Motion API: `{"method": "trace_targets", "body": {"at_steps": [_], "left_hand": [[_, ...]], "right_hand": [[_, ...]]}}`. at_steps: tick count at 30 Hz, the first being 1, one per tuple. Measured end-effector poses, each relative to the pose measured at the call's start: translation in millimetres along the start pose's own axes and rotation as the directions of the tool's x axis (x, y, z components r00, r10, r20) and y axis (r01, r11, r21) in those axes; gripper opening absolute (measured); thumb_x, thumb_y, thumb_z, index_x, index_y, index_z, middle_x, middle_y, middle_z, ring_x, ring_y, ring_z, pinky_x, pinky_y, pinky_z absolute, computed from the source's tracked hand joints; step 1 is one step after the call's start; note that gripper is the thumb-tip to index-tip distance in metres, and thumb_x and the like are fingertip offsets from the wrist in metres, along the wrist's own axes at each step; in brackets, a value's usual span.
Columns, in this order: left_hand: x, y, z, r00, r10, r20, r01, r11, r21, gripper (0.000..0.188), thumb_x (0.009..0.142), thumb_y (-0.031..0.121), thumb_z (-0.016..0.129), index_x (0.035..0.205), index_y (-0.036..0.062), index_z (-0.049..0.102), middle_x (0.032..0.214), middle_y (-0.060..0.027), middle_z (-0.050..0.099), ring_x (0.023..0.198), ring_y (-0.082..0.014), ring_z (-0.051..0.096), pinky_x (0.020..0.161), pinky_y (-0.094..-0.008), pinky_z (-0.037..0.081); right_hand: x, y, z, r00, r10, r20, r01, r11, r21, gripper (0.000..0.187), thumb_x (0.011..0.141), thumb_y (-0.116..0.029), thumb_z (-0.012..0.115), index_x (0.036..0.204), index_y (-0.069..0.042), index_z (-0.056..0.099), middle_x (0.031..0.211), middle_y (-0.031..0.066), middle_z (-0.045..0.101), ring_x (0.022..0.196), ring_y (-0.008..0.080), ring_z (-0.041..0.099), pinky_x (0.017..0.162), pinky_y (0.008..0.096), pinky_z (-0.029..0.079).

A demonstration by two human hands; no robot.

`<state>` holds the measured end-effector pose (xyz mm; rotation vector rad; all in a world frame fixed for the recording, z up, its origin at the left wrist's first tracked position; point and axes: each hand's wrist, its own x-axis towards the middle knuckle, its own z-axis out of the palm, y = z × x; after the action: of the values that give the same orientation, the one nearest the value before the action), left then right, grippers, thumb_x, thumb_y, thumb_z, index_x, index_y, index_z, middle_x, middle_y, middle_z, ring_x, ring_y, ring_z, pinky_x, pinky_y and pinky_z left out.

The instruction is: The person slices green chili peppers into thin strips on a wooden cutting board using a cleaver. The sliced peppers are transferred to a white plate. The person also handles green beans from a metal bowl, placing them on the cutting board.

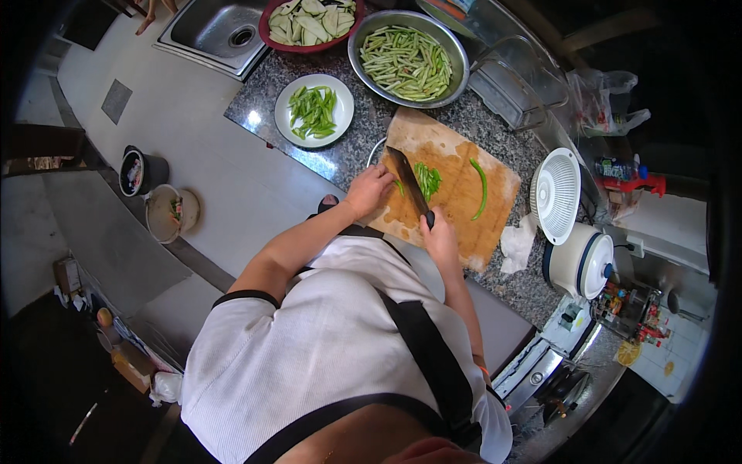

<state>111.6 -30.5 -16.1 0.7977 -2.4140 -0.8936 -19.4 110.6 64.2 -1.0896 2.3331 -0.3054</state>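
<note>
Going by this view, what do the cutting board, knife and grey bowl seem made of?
Cutting board: likely wood, matte and worn; tan, patchy surface. Knife blade: probably steel, dark and flat; the black handle could be plastic or wood, can't tell. Grey bowl: likely stainless steel, smooth; grey sheen.

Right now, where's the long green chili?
Head view: the long green chili lies on the right part of the wooden cutting board, right of the chopped pieces.
</note>
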Motion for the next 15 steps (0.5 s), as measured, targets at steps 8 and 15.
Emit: {"method": "trace_targets", "body": {"at_steps": [8,15], "left_hand": [[2.4,-10.3,5.2,0.998,0.063,0.026,-0.063,0.998,-0.012,0.014,0.073,0.008,0.057,0.087,0.0078,0.058,0.087,-0.0081,0.055,0.081,-0.0271,0.053,0.071,-0.0346,0.046],[3.5,-12.2,5.9,0.997,0.051,0.059,-0.05,0.998,-0.024,0.011,0.074,0.006,0.057,0.084,0.0066,0.059,0.085,-0.0089,0.056,0.08,-0.0272,0.054,0.069,-0.0347,0.047]], "right_hand": [[0.6,-1.5,20.3,0.999,0.045,0.017,-0.044,0.999,-0.016,0.028,0.083,-0.029,0.049,0.099,-0.006,0.047,0.074,0.0255,0.058,0.073,0.0446,0.055,0.063,0.0521,0.043],[14.6,-12.4,12.7,1.0,0.0,-0.023,0.002,0.998,0.059,0.027,0.083,-0.028,0.049,0.098,-0.005,0.049,0.074,0.0253,0.058,0.073,0.0432,0.056,0.063,0.0516,0.043]]}}
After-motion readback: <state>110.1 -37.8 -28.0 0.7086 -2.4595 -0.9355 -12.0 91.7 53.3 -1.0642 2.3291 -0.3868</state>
